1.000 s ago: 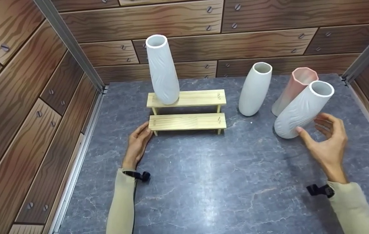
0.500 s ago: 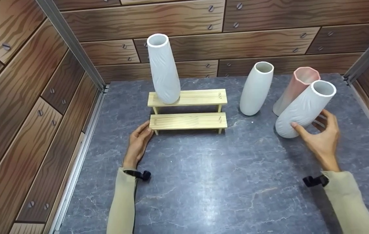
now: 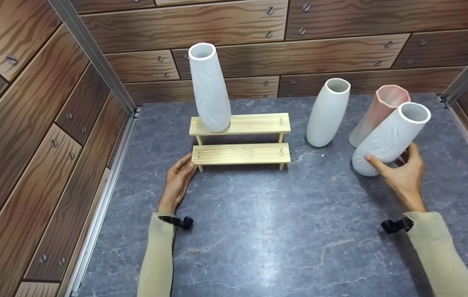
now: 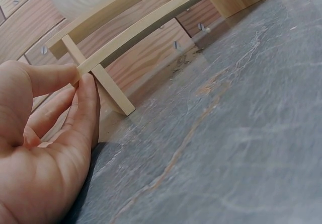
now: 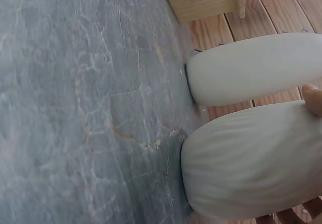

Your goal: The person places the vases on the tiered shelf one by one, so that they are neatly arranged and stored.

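Observation:
A two-step wooden stand (image 3: 254,154) is on the grey tabletop, with a tall white ribbed vase (image 3: 211,95) upright on its upper step. My left hand (image 3: 177,183) pinches the left end of the lower step; thumb and fingertips meet at its corner in the left wrist view. On the right, my right hand (image 3: 405,177) grips a white textured vase (image 3: 386,142) low on its body, thumb (image 5: 313,99) on one side and fingers round the other. The base of this vase appears to rest on the table in the right wrist view.
A smooth white vase (image 3: 328,115) stands between the stand and the gripped vase. Right behind the gripped vase is a pink-and-white vase (image 3: 376,109), partly covered by it. Wood-patterned walls (image 3: 225,24) enclose the tabletop (image 3: 238,231) at the back and sides.
My right hand has moved left and closed round the textured vase, its thumb shifting across the front. The left hand stays at the stand. The vases keep their places.

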Demonstrator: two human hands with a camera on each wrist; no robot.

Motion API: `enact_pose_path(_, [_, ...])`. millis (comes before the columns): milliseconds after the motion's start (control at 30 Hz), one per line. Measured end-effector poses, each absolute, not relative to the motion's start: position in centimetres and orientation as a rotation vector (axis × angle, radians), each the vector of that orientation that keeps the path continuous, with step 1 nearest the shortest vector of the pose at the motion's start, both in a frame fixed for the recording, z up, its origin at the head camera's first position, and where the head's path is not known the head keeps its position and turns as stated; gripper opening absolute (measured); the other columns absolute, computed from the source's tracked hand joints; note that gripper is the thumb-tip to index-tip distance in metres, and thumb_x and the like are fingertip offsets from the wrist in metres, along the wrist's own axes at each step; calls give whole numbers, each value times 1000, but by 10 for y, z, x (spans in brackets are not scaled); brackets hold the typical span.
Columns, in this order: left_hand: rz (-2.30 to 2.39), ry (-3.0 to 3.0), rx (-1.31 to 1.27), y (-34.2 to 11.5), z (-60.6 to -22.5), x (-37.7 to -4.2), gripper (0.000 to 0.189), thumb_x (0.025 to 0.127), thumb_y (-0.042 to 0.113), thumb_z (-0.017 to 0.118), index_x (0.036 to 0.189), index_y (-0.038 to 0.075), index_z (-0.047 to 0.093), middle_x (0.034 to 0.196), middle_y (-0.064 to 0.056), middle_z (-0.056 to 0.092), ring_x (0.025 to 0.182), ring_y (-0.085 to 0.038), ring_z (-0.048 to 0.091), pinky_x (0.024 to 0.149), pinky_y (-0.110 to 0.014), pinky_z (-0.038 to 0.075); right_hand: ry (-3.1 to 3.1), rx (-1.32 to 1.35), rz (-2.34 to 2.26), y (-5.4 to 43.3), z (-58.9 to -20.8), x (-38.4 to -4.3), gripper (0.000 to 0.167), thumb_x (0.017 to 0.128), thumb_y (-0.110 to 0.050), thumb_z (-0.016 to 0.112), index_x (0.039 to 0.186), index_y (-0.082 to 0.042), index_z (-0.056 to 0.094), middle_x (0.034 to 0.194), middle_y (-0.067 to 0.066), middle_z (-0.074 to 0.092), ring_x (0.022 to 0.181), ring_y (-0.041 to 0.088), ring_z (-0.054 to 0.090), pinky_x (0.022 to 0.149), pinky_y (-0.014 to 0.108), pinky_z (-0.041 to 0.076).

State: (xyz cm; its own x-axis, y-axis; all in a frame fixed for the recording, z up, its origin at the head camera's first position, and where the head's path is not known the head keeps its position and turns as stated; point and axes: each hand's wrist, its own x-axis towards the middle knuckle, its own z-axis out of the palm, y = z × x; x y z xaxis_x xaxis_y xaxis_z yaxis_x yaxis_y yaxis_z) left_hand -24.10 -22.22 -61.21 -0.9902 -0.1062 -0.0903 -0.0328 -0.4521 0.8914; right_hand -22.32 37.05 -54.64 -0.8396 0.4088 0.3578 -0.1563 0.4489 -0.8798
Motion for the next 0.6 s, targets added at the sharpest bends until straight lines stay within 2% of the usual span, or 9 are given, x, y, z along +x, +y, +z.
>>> enact_pose_path(400, [-2613, -1678, 206, -222, -614, -239, 49, 108, -5, 56, 155, -11, 46, 154, -27, 54, 121, -10, 69, 117, -29, 55, -2172, -296, 1382, 365, -533, -219, 64, 71, -12, 100, 128, -12, 72, 109, -17, 68, 103, 1, 64, 86, 11, 54])
enact_pose_path(600, [-2605, -1687, 224, -223, -613, -240, 49, 108, -6, 56, 155, -12, 45, 155, -28, 53, 120, -9, 68, 114, -27, 56, -2187, -297, 1372, 367, -531, -219, 64, 70, -16, 102, 127, -14, 73, 108, -15, 69, 101, 3, 66, 83, 11, 55])
